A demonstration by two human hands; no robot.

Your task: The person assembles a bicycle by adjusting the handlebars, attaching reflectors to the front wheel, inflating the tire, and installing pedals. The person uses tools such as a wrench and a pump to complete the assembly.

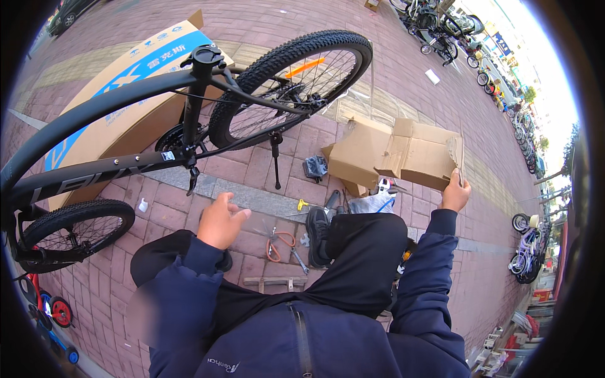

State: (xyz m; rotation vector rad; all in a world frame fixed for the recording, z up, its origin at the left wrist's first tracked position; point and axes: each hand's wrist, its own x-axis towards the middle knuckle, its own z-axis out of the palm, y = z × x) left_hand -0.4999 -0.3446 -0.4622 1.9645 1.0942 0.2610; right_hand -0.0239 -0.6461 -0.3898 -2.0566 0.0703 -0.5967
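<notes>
My right hand [455, 192] grips the right edge of an opened brown cardboard box [361, 152], its flap spread toward the right. My left hand [222, 220] is empty, thumb and fingers apart, held above the paving near the bicycle's pedal area. A black bicycle [116, 165] fills the left side, with its kickstand [275, 160] hanging down between its rear wheel and me. Beneath the cardboard box lie clear plastic bags [373, 204]. A dark plastic-wrapped bundle [315, 167] sits left of the box.
Between my feet lie a reddish-orange cord [273, 250], a wrench [299, 259], a yellow tool [302, 205] and a wooden piece [275, 283]. A large printed carton [135, 69] lies behind the bicycle. Children's bikes [528, 249] stand at right; small toy wheels [60, 311] show at lower left.
</notes>
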